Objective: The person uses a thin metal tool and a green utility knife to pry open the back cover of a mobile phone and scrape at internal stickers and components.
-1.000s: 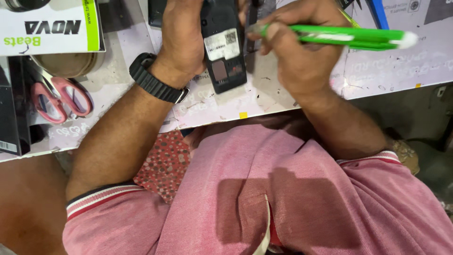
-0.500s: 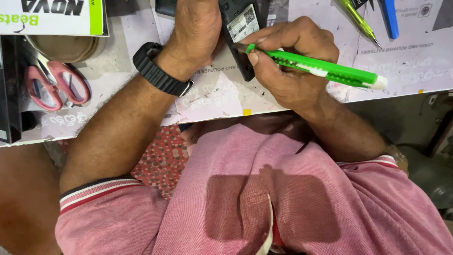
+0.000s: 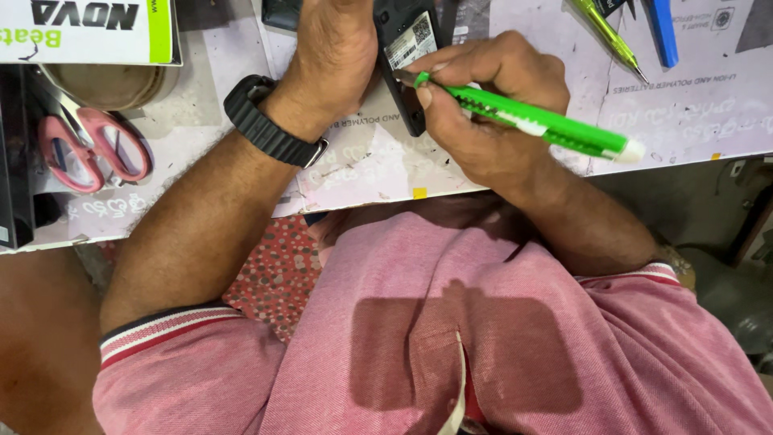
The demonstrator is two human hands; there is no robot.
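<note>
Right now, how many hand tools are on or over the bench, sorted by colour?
Green: 2, the green utility knife gripped in the right hand, and a green tool lying at the top edge.
Pink: 1, the pink-handled scissors.
Blue: 1, a blue tool beside the green one.
Total: 4.
The left hand steadies a black device, not counted.

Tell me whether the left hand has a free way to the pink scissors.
Probably yes: the scissors lie uncovered on the table left of the left hand, nothing between, but that hand now holds the black device.

Scissors left of the device, pen perhaps right
</note>
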